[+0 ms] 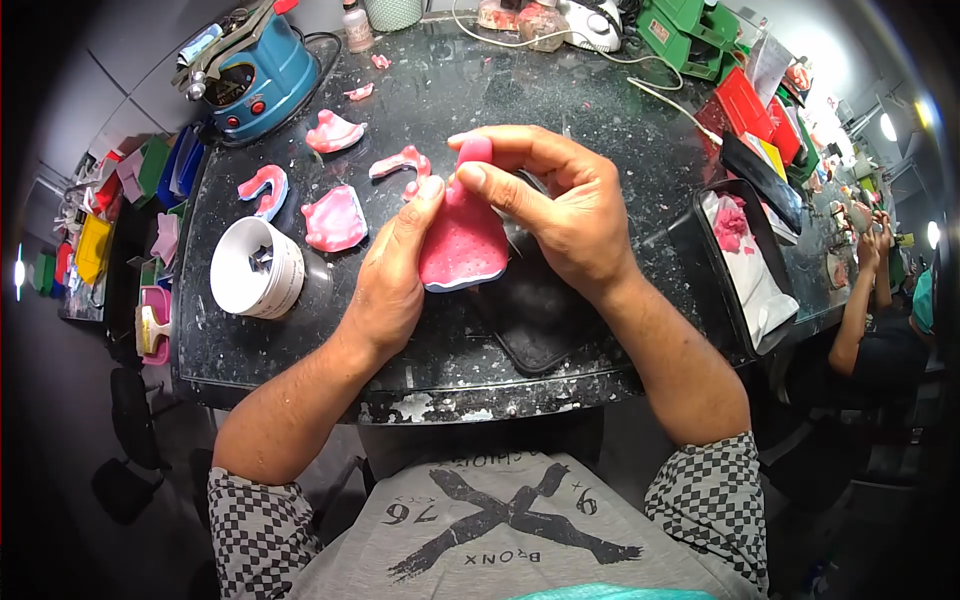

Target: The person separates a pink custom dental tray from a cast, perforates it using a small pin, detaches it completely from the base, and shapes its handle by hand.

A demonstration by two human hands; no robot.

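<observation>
Grey shirt (480, 575) nearest, pink piece (465, 240) points lengthwise away, left hand (392, 268) gripping its side, right hand (578, 212) fingers pinching its far end.

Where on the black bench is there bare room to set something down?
The bench has a free patch beyond the right hand, toward the white device, and another between that hand and the black tray. It is crowded to the left of the left hand, with denture-shaped pink pieces and the white tub.
</observation>
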